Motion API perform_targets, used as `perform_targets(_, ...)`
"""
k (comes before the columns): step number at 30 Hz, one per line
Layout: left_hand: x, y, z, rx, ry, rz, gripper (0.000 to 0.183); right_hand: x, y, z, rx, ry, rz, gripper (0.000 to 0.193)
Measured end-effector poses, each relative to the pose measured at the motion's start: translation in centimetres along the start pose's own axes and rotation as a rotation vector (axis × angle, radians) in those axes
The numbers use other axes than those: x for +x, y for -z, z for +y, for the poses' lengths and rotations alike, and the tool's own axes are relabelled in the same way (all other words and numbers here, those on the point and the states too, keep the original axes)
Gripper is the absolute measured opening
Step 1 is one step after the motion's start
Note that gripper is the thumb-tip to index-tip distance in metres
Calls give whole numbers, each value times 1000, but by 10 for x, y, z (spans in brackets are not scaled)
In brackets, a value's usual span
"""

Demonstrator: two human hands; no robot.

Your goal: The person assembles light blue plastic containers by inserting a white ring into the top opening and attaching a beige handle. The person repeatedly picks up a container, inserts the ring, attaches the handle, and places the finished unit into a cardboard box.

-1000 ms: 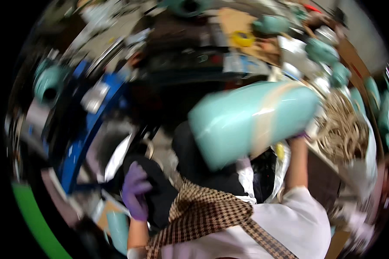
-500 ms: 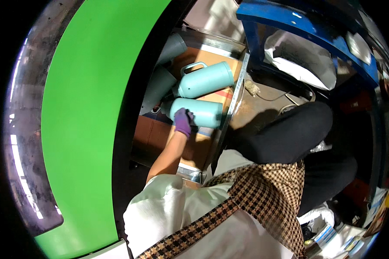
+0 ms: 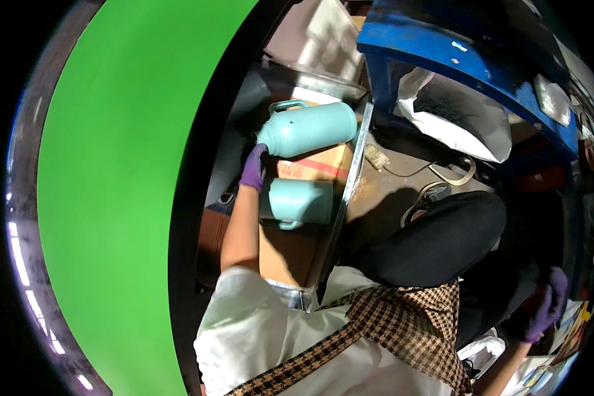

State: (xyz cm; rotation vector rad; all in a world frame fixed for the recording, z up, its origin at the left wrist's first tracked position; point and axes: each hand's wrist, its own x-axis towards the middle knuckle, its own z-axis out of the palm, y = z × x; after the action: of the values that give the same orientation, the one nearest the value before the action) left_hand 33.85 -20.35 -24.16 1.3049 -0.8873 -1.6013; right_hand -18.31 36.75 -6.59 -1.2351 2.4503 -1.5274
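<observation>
On the cardboard sheet [image 3: 290,254] inside a metal-edged tray [image 3: 350,171] lie 2 teal jugs; the nearer jug [image 3: 301,201] lies lengthwise left to right, handle toward the person. The gloved left hand [image 3: 253,168] touches its left end, grip unclear; the farther jug [image 3: 308,129] lies tilted just beyond, handle end left. The gloved right hand [image 3: 546,310] is low at right, fingers curled, contents unclear.

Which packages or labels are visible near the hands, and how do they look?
Cardboard box: brown, flat, under the two teal jugs, with a red printed mark, by the left hand.
White plastic bag: crumpled, under the blue shelf.
</observation>
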Motion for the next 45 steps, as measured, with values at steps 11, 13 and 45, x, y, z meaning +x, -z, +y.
perform_targets(11,8,-196,-21,935,-1345,170,55,21,-153,-116,249,555,-597,23)
perform_targets(13,6,-222,-10,490,-985,67,94,10,-150,-121,177,591,-532,28)
perform_targets(45,-297,-346,12,1021,-1681,-1275,40,-46,-209,-64,-25,68,-458,33)
